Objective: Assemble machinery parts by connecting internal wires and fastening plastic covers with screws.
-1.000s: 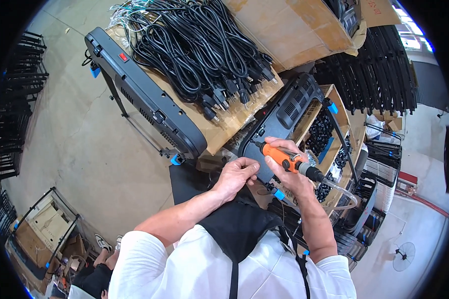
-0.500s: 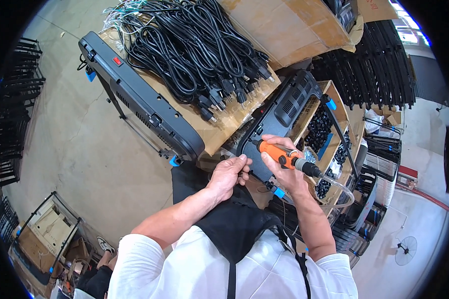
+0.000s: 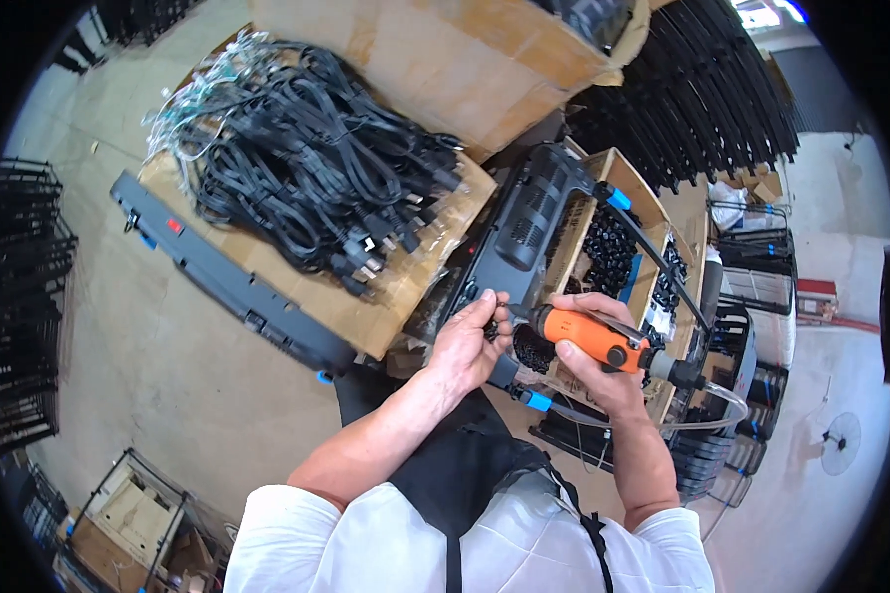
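My right hand (image 3: 608, 381) is wrapped around an orange air screwdriver (image 3: 585, 338), with a clear hose running from its back end. The tool points left, and its dark tip reaches close to the fingers of my left hand (image 3: 470, 341). Those fingers are pinched together, and whatever they hold is too small to make out. Just beyond both hands lies a black plastic housing (image 3: 532, 212) with a vented raised part and blue-capped legs. Part of it is hidden behind my hands and the screwdriver.
On a cardboard box (image 3: 396, 296) lies a heap of black power cords (image 3: 307, 168). Another black housing (image 3: 237, 287) with a red switch leans along its left. At right, a wooden divided tray (image 3: 562, 259) holds small black parts (image 3: 611, 247). Black frames (image 3: 702, 89) are stacked behind.
The screwdriver has moved right and slightly down, away from the housing. My left hand has shifted right toward its tip. The whole view has swung, so the cords and housings sit further left.
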`<state>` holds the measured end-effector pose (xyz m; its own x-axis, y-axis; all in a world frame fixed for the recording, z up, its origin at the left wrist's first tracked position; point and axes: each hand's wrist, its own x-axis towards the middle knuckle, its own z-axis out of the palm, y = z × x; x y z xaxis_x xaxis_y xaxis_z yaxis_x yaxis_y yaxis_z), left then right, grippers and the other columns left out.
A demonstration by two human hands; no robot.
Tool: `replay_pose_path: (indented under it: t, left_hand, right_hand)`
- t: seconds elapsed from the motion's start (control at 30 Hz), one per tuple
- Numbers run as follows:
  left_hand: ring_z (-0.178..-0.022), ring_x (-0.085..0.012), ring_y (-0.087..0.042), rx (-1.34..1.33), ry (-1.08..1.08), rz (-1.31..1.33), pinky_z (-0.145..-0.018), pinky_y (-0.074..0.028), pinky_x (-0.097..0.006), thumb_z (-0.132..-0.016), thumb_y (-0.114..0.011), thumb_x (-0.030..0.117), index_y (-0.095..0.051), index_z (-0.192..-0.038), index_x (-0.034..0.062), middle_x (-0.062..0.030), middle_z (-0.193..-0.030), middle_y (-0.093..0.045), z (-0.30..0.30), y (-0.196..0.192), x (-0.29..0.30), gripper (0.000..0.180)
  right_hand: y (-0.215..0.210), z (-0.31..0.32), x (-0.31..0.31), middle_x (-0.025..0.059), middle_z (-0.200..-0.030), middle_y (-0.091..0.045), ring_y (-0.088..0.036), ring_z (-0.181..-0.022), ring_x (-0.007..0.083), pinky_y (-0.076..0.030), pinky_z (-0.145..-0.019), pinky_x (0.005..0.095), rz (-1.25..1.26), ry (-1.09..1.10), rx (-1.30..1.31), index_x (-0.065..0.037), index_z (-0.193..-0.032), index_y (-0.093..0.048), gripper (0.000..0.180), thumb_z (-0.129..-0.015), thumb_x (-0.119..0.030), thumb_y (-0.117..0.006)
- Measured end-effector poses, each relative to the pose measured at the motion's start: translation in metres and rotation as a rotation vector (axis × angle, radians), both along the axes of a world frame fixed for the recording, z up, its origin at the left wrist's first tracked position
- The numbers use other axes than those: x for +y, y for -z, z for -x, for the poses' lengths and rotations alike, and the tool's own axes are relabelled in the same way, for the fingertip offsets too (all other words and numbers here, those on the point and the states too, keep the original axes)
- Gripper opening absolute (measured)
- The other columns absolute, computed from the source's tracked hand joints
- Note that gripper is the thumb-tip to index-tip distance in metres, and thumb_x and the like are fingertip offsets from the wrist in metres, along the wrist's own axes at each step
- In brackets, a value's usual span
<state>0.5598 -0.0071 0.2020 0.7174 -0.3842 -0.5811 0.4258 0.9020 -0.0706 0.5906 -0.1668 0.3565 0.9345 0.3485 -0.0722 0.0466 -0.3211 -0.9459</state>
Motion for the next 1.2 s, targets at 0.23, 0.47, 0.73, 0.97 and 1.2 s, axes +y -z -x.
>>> replay_pose_path:
  t: [0.23,0.47,0.73,0.97,1.2]
  left_hand:
    - [-0.08,-0.0118,-0.061,-0.074,0.086,0.146,-0.074,-0.054,-0.027,-0.11,-0.06,0.029,-0.066,-0.119,0.0074,0.0015,-0.089,-0.063,-0.082,-0.023,-0.076,0.024]
    - [-0.078,-0.0123,-0.057,-0.051,0.027,0.093,-0.077,-0.052,-0.027,-0.111,-0.06,0.029,-0.064,-0.127,0.0063,0.0026,-0.087,-0.059,-0.176,-0.035,-0.17,0.028]
    - [-0.082,-0.0124,-0.065,-0.051,0.18,-0.199,-0.071,-0.056,-0.027,-0.11,-0.061,0.022,-0.065,-0.129,0.0051,-0.0011,-0.097,-0.068,-0.197,0.0,-0.192,0.026]
    - [-0.084,-0.0128,-0.066,0.01,0.095,-0.264,-0.076,-0.058,-0.027,-0.11,-0.061,0.021,-0.063,-0.129,0.0033,-0.0032,-0.099,-0.07,-0.213,0.024,-0.186,0.026]
    - [-0.084,-0.0137,-0.067,-0.038,0.054,-0.209,-0.075,-0.06,-0.027,-0.111,-0.058,0.018,-0.065,-0.128,0.0014,-0.0042,-0.098,-0.071,-0.231,0.04,-0.189,0.024]
  right_hand:
    - [-0.026,-0.067,-0.085,0.0174,-0.132,-0.069,-0.068,-0.122,0.0268,-0.054,-0.108,0.0424,0.065,-0.001,-0.123,-0.002,-0.134,-0.056,0.051,-0.088,-0.003,-0.079]
    - [-0.023,-0.172,-0.154,0.0155,-0.131,-0.071,-0.066,-0.124,0.0226,-0.053,-0.11,0.0402,0.011,0.166,-0.057,-0.001,-0.137,-0.056,0.054,-0.089,-0.006,-0.08]
    - [0.029,-0.288,-0.193,0.0103,-0.122,-0.075,-0.069,-0.115,0.0166,-0.056,-0.103,0.0342,-0.03,0.14,-0.092,-0.001,-0.131,-0.064,0.049,-0.087,-0.012,-0.083]
    - [0.05,-0.309,-0.184,0.0085,-0.123,-0.074,-0.069,-0.114,0.0151,-0.055,-0.103,0.0336,-0.034,0.078,-0.031,-0.005,-0.13,-0.064,0.045,-0.089,-0.011,-0.081]
    - [0.065,-0.31,-0.183,0.0095,-0.124,-0.073,-0.068,-0.115,0.0176,-0.055,-0.105,0.0359,0.082,0.031,-0.045,-0.005,-0.133,-0.062,0.048,-0.09,-0.015,-0.082]
